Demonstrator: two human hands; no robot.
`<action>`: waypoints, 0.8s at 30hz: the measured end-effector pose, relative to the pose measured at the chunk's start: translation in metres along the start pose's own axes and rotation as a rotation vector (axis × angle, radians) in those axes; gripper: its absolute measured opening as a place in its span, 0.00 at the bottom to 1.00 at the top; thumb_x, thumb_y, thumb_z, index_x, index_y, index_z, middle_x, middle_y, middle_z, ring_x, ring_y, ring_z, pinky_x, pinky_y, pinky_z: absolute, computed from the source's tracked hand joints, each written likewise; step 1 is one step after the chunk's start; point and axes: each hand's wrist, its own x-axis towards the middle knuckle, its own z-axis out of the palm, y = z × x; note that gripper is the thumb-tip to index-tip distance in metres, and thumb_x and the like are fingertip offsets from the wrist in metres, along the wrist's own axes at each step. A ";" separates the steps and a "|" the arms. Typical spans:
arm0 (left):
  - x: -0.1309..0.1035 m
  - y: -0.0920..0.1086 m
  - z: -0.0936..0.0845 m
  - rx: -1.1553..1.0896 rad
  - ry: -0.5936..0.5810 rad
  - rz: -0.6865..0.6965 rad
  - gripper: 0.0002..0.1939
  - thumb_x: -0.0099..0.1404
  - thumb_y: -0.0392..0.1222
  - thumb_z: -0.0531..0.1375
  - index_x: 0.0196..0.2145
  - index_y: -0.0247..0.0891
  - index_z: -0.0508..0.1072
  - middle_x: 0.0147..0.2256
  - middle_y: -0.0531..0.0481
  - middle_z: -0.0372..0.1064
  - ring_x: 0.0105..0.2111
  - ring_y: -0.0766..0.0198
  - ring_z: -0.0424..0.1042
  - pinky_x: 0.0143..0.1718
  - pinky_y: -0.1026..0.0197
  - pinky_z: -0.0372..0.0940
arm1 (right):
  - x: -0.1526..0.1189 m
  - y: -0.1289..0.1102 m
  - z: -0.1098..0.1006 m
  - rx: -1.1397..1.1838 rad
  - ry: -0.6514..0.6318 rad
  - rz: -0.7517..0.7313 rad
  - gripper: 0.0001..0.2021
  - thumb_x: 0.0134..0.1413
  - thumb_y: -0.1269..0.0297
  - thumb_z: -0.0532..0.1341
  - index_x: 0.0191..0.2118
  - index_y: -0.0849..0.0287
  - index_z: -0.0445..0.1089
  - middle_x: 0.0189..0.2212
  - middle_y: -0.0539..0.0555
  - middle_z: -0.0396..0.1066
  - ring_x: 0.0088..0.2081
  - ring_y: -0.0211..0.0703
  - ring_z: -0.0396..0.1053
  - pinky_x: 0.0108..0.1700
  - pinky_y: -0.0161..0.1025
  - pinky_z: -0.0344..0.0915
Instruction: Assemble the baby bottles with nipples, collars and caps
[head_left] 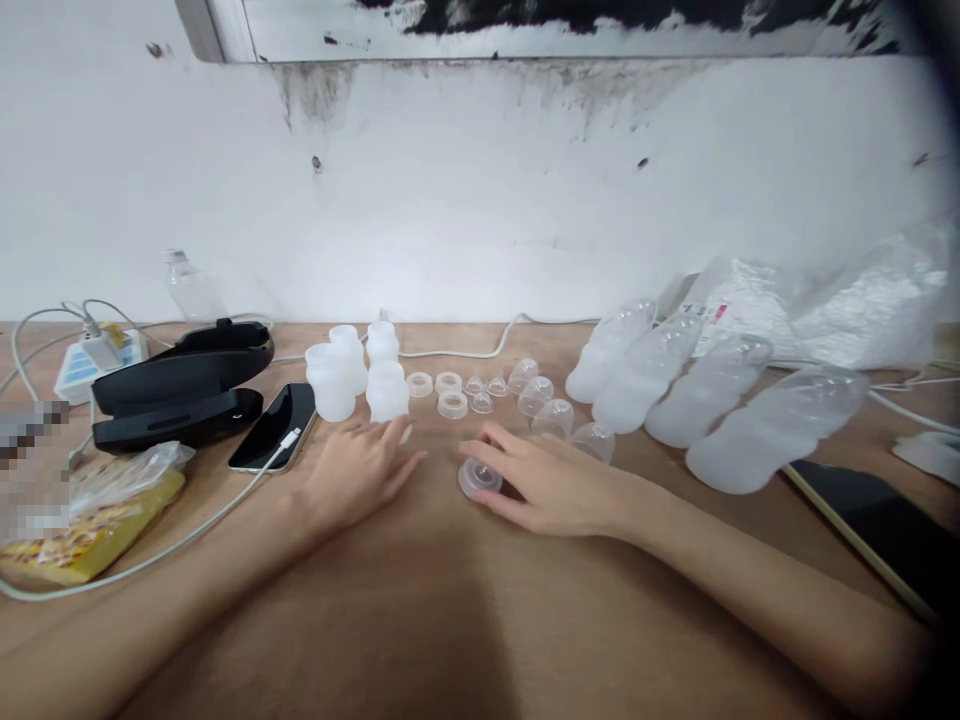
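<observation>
My right hand (555,485) rests on the table with its thumb and fingers around a clear baby bottle nipple set in a collar ring (481,478). My left hand (358,470) lies on the wood, fingers stretched out, just in front of several frosted bottle bodies (331,385). A small whitish piece (406,434) shows by its fingertips, mostly hidden. Between the hands, farther back, are three loose collar rings (452,405) and three clear nipples (481,402). Several clear dome caps (535,394) run in a slanting row; the nearest is partly behind my right hand.
Several capped bottles (776,430) lie at the right, beside a dark phone (874,525) and plastic bags (750,300). On the left are a phone (279,425) with a white cable across it, a black case (180,385), a yellow food bag (105,515) and a power strip (71,370).
</observation>
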 end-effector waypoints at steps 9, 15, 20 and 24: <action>0.009 -0.024 0.017 0.022 -0.020 -0.137 0.19 0.65 0.50 0.46 0.47 0.36 0.60 0.33 0.47 0.72 0.30 0.58 0.72 0.28 0.62 0.60 | 0.001 -0.004 -0.006 0.167 0.000 0.054 0.07 0.53 0.68 0.51 0.37 0.61 0.63 0.35 0.54 0.63 0.27 0.36 0.63 0.26 0.34 0.57; 0.013 -0.028 0.021 -0.001 -0.032 -0.148 0.18 0.65 0.50 0.46 0.46 0.36 0.61 0.37 0.45 0.71 0.33 0.58 0.71 0.28 0.62 0.60 | 0.001 -0.003 -0.006 0.172 -0.030 0.050 0.07 0.52 0.67 0.52 0.35 0.62 0.64 0.34 0.54 0.63 0.28 0.36 0.64 0.27 0.33 0.57; 0.013 -0.029 0.022 -0.017 -0.034 -0.175 0.18 0.65 0.50 0.47 0.46 0.36 0.61 0.37 0.45 0.71 0.34 0.57 0.71 0.29 0.61 0.61 | 0.003 -0.003 -0.007 0.156 -0.025 0.044 0.06 0.51 0.67 0.53 0.34 0.63 0.64 0.33 0.54 0.64 0.28 0.36 0.64 0.27 0.33 0.57; 0.013 -0.028 0.022 -0.038 -0.028 -0.208 0.19 0.64 0.50 0.47 0.48 0.35 0.59 0.36 0.45 0.71 0.35 0.55 0.71 0.29 0.61 0.61 | 0.005 -0.004 -0.006 0.135 -0.014 0.056 0.06 0.50 0.68 0.54 0.34 0.64 0.65 0.33 0.55 0.65 0.28 0.37 0.65 0.27 0.33 0.57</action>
